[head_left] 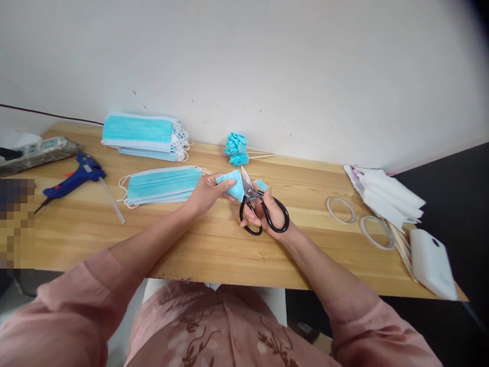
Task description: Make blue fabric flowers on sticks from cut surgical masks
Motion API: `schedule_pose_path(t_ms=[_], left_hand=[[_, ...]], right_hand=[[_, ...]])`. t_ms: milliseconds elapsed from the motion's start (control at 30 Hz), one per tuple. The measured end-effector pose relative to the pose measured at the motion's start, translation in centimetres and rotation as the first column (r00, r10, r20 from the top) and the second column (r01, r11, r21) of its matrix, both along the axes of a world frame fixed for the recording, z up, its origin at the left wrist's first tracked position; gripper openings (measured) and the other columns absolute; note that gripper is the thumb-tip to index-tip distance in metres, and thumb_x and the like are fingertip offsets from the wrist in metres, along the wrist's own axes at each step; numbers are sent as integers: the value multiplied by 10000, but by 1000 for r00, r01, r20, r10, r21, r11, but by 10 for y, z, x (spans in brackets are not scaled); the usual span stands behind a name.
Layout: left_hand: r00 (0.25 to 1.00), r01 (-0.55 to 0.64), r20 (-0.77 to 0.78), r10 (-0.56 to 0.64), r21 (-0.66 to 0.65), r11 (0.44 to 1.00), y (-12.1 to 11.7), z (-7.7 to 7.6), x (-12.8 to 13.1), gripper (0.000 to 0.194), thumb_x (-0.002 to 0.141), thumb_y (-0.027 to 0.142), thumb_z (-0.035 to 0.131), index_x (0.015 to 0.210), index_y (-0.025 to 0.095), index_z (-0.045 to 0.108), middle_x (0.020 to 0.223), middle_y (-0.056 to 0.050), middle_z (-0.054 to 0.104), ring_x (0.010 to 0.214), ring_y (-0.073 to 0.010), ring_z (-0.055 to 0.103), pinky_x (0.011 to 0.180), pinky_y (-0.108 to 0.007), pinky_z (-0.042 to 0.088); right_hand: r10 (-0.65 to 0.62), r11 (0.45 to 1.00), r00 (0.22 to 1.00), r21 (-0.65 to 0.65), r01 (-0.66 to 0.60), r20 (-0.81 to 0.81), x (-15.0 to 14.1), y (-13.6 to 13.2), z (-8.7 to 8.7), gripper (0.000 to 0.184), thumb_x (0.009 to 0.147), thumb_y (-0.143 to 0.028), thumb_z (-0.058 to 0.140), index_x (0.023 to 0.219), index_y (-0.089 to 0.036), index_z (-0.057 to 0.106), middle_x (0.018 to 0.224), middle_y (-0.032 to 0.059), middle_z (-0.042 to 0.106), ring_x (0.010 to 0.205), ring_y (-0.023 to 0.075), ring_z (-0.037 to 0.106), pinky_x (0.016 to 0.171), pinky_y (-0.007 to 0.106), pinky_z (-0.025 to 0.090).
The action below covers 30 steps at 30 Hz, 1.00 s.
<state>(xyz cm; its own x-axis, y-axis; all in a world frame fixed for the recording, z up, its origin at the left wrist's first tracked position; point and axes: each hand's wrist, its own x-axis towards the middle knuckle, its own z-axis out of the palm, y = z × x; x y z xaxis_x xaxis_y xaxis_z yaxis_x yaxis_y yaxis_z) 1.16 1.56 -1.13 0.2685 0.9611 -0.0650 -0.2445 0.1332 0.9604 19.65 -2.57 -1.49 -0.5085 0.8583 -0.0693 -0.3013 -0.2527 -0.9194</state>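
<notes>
My left hand (209, 192) pinches a small folded piece of light blue mask fabric (234, 184), thumb on top. In my right hand (267, 216) is a pair of scissors (280, 224) with black loop handles, its metal blades pointing away from me beside the fabric's right edge. Another light blue piece (261, 185) shows just right of the blades; what supports it I cannot make out. Behind the hands lie blue fabric flowers (236, 145) on thin sticks. Left of my left hand are blue face masks (164, 184) with white ear loops.
A thick stack of masks (137, 130) lies by the wall. At left are a blue glue gun (82, 176) with a glue stick and a power strip (42, 150). Tape rings (341, 210), white sheets (387, 193) and a white box-like object (431, 262) lie right on the wooden table (214, 255).
</notes>
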Motion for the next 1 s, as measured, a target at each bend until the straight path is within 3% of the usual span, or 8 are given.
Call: schedule_pose_path(t_ms=[400, 1000], left_hand=[[1000, -4, -8, 4, 18, 1000, 3, -2, -3, 445, 645, 514, 879, 793, 115, 748, 744, -47, 735, 687, -163, 673, 659, -306, 618], [994, 21, -107, -14, 59, 998, 1, 1, -1, 494, 632, 564, 853, 775, 110, 723, 724, -44, 729, 674, -164, 664, 651, -290, 601]], right_hand=[[-24, 1000, 1000, 8, 24, -18, 2, 1, -1, 819, 838, -818, 524, 1400, -225, 470, 548, -98, 528, 408, 79, 358, 620, 316, 601], [58, 998, 998, 1, -58, 9, 1, 3, -4, 849, 823, -854, 488, 1372, -206, 498, 534, -93, 526, 384, 66, 340, 570, 292, 596]])
